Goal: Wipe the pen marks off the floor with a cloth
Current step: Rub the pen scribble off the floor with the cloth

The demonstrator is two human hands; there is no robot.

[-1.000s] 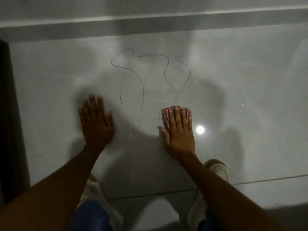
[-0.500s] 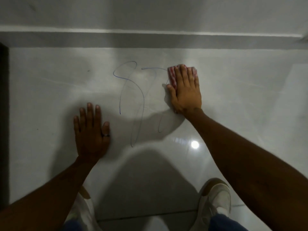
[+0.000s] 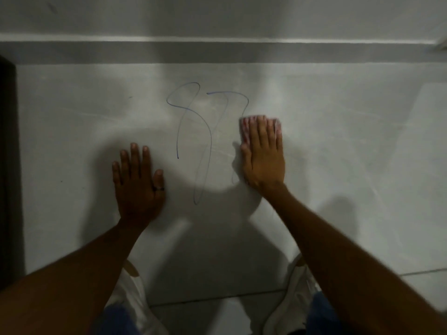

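The right hand [image 3: 263,160] presses flat, fingers extended, on the cloth [image 3: 245,129] beside the pen marks [image 3: 193,122]; the left hand [image 3: 137,182] lies splayed open on bare floor [image 3: 350,141].

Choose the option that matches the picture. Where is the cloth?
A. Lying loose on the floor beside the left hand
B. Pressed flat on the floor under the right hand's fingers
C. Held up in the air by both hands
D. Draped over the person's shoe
B. The pink cloth shows from under the flat right hand, on the floor at the right edge of the pen marks; the left hand lies bare on the floor.
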